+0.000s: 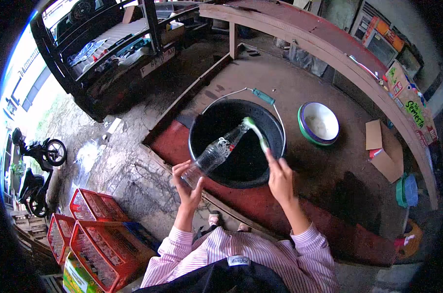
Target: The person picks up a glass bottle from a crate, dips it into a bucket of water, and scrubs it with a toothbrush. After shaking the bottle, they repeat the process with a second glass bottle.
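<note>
A clear glass bottle (215, 154) with white and red lettering lies tilted over a black bucket (198, 132), its neck pointing up and right. My left hand (187, 183) is wrapped round the base of the bottle. In my right hand (281, 180) is the handle of a brush (258, 133) with green and white bristles, whose head touches the mouth of the bottle. The bucket's wire handle with a green grip (263, 96) rests up behind its rim. Dark liquid seems to fill the bucket's inside, though it is hard to make out.
Stacked bowls (320, 123) stand right of the bucket on a brown platform (290, 78). Farther right are an open cardboard box (385, 151) and green and blue containers (407, 190). Red crates (104, 249) of bottles stand at lower left. A wooden beam (329, 58) runs across the upper right.
</note>
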Demonstrator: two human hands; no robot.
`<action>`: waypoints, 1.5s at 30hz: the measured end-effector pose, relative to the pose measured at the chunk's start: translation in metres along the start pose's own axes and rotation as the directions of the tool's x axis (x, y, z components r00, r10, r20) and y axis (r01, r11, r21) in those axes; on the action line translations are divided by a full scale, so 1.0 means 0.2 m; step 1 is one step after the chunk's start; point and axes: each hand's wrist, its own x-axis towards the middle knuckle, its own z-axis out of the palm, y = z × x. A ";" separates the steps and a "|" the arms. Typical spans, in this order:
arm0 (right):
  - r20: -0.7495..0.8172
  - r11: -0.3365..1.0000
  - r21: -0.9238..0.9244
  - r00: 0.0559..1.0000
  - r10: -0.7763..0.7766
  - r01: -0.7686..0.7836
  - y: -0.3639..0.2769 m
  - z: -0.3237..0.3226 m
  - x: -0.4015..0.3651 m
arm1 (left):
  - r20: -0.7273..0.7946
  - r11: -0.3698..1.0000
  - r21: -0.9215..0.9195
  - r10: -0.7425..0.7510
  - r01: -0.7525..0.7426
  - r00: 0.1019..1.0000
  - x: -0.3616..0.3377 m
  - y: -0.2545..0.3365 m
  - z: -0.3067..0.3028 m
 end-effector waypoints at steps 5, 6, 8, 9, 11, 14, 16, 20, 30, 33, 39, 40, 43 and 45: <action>-0.065 0.999 -0.007 0.997 -0.041 0.040 -0.10 -0.11 0.03 | 0.001 0.749 -0.437 -0.553 0.498 0.833 0.02 0.11 0.02; -0.069 0.999 0.034 0.997 -0.037 0.039 -0.13 -0.08 0.00 | 0.006 0.761 -0.404 -0.553 0.508 0.833 0.01 0.10 0.01; 0.007 0.983 -0.048 0.985 -0.175 0.175 -0.17 -0.04 -0.11 | 0.035 0.687 -0.468 -0.613 0.555 0.789 0.01 0.11 0.01; 0.078 0.951 -0.148 0.962 -0.262 0.271 -0.18 -0.02 -0.14 | 0.071 0.607 -0.528 -0.666 0.595 0.743 0.01 0.12 0.00; 0.027 0.994 -0.028 0.994 -0.102 0.103 -0.14 0.00 -0.10 | 0.080 0.576 -0.535 -0.694 0.618 0.716 0.02 0.14 -0.01; -0.069 0.996 0.086 0.998 -0.016 0.022 -0.10 0.04 -0.06 | 0.084 0.590 -0.466 -0.712 0.659 0.697 0.02 0.15 -0.01; 0.044 0.973 -0.070 0.975 -0.218 0.221 -0.23 -0.03 -0.13 | 0.107 0.515 -0.525 -0.750 0.678 0.652 0.02 0.14 -0.01; -0.055 0.995 0.039 0.995 -0.087 0.090 -0.10 0.03 -0.07 | 0.137 0.481 -0.527 -0.766 0.701 0.628 -0.01 0.10 -0.04; -0.108 0.993 -0.003 0.987 -0.117 0.117 -0.08 0.01 -0.07 | 0.309 0.205 -0.651 -0.808 0.731 0.502 0.00 0.13 -0.03; 0.052 0.891 -0.144 0.903 -0.427 0.430 -0.18 -0.01 -0.17 | 0.334 0.095 -0.676 -0.844 0.731 0.419 0.02 0.15 -0.03; -0.036 0.965 -0.156 0.975 -0.220 0.212 -0.14 -0.03 -0.08 | 0.373 0.115 -0.652 -0.812 0.750 0.449 0.00 0.13 -0.03; -0.013 0.930 -0.157 0.941 -0.338 0.332 -0.18 -0.02 -0.13 | 0.354 0.087 -0.686 -0.827 0.723 0.436 0.01 0.16 -0.02; 0.145 0.871 -0.255 0.907 -0.394 0.419 -0.14 -0.02 -0.18 | 0.358 0.036 -0.691 -0.851 0.722 0.385 0.02 0.17 -0.02; -0.106 0.984 0.014 0.978 -0.178 0.180 -0.05 0.07 -0.14 | 0.373 0.178 -0.626 -0.786 0.759 0.492 -0.08 0.02 -0.05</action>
